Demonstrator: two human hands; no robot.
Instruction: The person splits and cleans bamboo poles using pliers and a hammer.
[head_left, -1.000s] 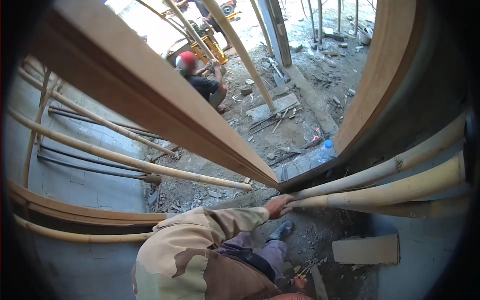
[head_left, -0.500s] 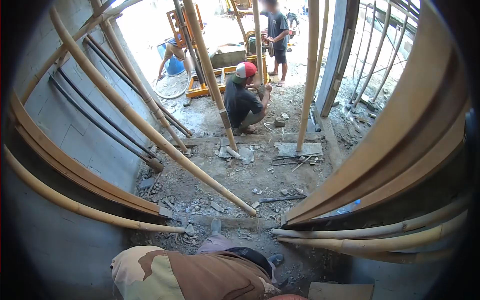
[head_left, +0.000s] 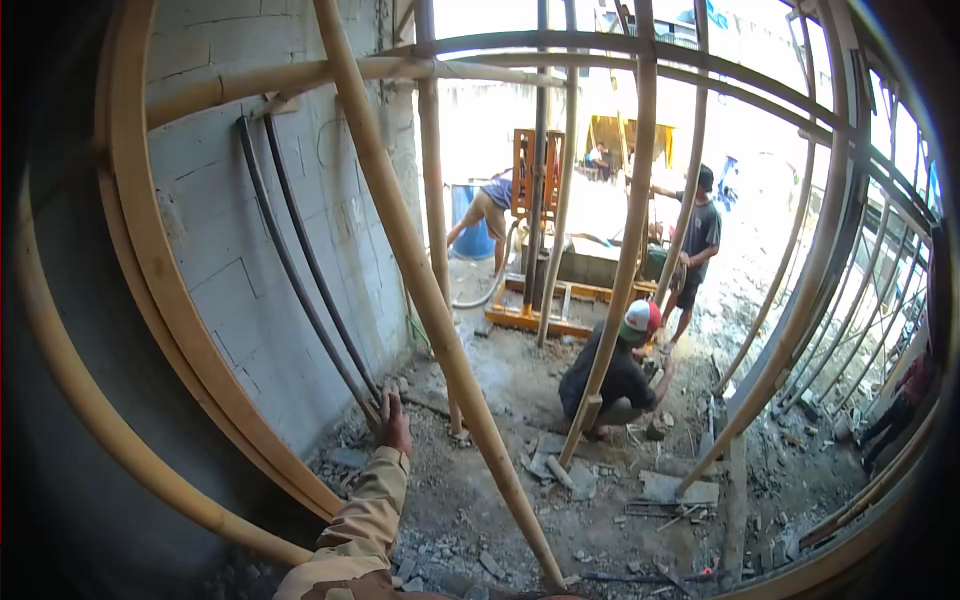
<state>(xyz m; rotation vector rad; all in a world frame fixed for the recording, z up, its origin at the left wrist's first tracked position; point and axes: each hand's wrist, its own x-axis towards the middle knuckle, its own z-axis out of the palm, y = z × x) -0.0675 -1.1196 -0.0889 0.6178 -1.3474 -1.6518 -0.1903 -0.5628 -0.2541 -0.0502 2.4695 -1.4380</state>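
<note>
My left hand [head_left: 396,428] reaches forward from a camouflage sleeve [head_left: 362,515] at the lower left. Its fingers are stretched out and point away from me. In this view it overlaps the lower ends of two dark pipes [head_left: 300,250] that lean on the grey block wall [head_left: 215,220]. Just right of the hand, a thick bamboo pole [head_left: 440,340] slants down to the rubble floor [head_left: 450,520]. My right hand is out of view.
A brown wooden frame [head_left: 185,300] and a curved bamboo pole [head_left: 75,390] stand close on my left. Ahead, a person in a red-and-white cap [head_left: 615,370] squats beside upright bamboo props [head_left: 625,240]. Behind are an orange machine frame [head_left: 525,318], a standing person [head_left: 700,235] and a blue barrel [head_left: 475,230].
My view has risen and swung left, so the people and machine now appear lower and further right. My left hand and forearm have come into view; my legs have left it.
</note>
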